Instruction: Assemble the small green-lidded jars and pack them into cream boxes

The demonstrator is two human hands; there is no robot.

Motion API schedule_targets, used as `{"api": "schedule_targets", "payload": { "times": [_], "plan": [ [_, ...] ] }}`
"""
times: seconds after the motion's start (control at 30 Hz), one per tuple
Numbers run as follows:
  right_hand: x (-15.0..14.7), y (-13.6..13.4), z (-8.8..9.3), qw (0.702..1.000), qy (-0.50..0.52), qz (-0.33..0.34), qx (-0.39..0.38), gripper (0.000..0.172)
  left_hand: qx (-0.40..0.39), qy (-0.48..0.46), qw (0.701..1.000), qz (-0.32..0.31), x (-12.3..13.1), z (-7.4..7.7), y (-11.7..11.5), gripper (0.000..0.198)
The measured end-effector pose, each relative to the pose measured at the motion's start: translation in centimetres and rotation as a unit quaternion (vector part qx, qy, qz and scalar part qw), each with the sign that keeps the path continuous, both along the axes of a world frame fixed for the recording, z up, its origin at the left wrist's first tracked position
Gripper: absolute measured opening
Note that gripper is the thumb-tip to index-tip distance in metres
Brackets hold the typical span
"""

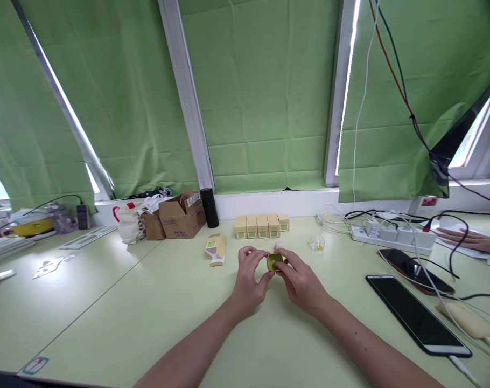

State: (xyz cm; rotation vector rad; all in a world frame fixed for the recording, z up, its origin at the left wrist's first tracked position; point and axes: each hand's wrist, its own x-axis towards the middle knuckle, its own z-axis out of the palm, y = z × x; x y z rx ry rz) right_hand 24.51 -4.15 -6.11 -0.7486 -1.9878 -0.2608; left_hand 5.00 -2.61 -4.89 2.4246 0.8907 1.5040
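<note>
Near the middle of the table, my left hand (250,280) and my right hand (305,281) both grip a small olive-green square container (272,263). Its hollow side faces me. The left fingers pinch its left edge, while the right thumb and fingers are on its right side, some fingertips hidden. Just behind it is a small whitish object (279,245), partly covered by my right hand. An opened small carton (216,249) with its flaps out lies left of my hands. Several small tan boxes (263,227) stand in a row farther back.
A clear plastic case (316,243) with something yellow inside sits to the right. Beyond are a power strip (394,237), cables, a large phone (417,312) and another person's hand (467,240). A cardboard box (182,218) and black cylinder (209,208) stand back left.
</note>
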Motion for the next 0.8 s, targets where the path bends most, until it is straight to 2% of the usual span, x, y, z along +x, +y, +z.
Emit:
{"api": "schedule_targets", "payload": {
  "times": [0.3, 0.47, 0.57, 0.7, 0.8],
  "plan": [
    [0.03, -0.16, 0.04, 1.000, 0.015, 0.004, -0.009, 0.037, 0.007, -0.001, 1.000, 0.001, 0.02, -0.02, -0.01, 0.035],
    [0.02, -0.30, 0.33, 0.998, 0.042, 0.022, -0.031, 0.034, 0.002, -0.002, 1.000, -0.002, 0.03, -0.05, 0.04, 0.036],
    [-0.04, -0.34, 0.31, 0.994, 0.090, 0.032, -0.057, 0.027, -0.002, 0.002, 1.000, -0.005, -0.04, 0.03, 0.00, 0.037],
    [-0.21, -0.04, 0.01, 0.968, 0.206, 0.043, -0.138, 0.014, -0.003, -0.001, 1.000, 0.002, -0.15, 0.12, -0.03, 0.034],
    [-0.31, 0.28, -0.02, 0.921, 0.289, 0.080, -0.247, 0.025, 0.002, -0.004, 1.000, 0.011, -0.15, 0.02, 0.08, 0.034]
  ]
}}
